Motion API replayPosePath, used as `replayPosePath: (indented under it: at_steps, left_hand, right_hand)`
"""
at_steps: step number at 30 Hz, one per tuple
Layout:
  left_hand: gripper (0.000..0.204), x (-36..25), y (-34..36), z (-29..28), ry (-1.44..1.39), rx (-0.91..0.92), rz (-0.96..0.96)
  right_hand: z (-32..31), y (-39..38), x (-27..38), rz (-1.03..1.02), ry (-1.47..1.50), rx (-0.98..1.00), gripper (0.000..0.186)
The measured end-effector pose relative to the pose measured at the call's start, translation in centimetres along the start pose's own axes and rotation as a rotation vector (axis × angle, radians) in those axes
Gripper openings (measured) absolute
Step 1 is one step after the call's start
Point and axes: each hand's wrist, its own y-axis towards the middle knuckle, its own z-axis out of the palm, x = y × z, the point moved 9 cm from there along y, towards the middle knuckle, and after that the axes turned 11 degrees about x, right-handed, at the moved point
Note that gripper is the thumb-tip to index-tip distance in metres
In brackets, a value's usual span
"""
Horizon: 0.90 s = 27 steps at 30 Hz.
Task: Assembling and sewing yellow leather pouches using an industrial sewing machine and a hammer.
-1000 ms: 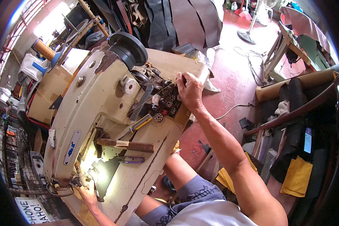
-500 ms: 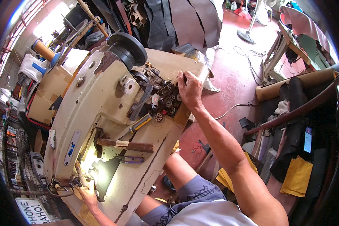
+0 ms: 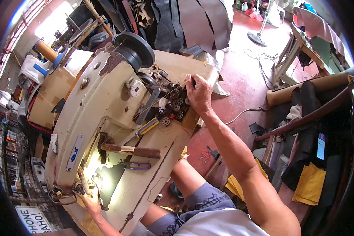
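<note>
A cream sewing machine (image 3: 72,122) with worn paint stands before me, a lit lamp shining by its needle end. My right hand (image 3: 199,93) is raised over the bed's right end, finger and thumb pinched on a thin thread (image 3: 161,98). That thread runs taut, slanting down left across the machine toward the needle end. At the needle end, my left hand (image 3: 92,203) has its fingers closed around the small metal parts; what they grip is hidden. Between my hands lie a hammer (image 3: 131,151), purple thread snips (image 3: 137,166) and a yellow-and-grey-handled screwdriver (image 3: 147,126).
Several metal bobbins (image 3: 166,121) crowd a box below my right hand. A black handwheel (image 3: 135,49) tops the machine. An orange thread cone (image 3: 46,52) stands left. Dark leather sheets (image 3: 167,27) hang behind; rolled material (image 3: 306,92) and yellow pieces (image 3: 310,184) lie right.
The thread from my right hand now shows as a longer, straighter line across the machine. Both hands stay nearly in place.
</note>
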Motion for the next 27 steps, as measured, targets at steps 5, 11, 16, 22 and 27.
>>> replayPosePath:
  at_steps: [5, 11, 16, 22, 27]
  left_hand:
    - [0.018, 1.9, -0.1, -1.0, 0.165, -0.043, -0.009]
    - [0.015, 1.3, -0.1, -0.9, 0.135, -0.03, -0.018]
    - [0.015, 0.8, -0.4, -0.7, 0.167, -0.021, -0.078]
    - [0.015, 0.4, -0.5, -0.7, 0.202, -0.007, -0.149]
    - [0.016, 0.3, -0.3, -0.6, 0.25, 0.045, -0.166]
  right_hand:
    - [-0.1, -0.1, 0.2, -0.005, 0.015, 0.008, 0.029]
    - [-0.2, 0.0, 0.3, -0.011, 0.018, 0.008, 0.029]
    - [-0.1, 0.1, 0.3, 0.011, 0.017, 0.014, 0.03]
    - [0.0, 0.3, 0.1, 0.011, -0.002, 0.007, 0.03]
    - [0.0, 0.2, 0.0, 0.024, 0.006, 0.011, 0.03]
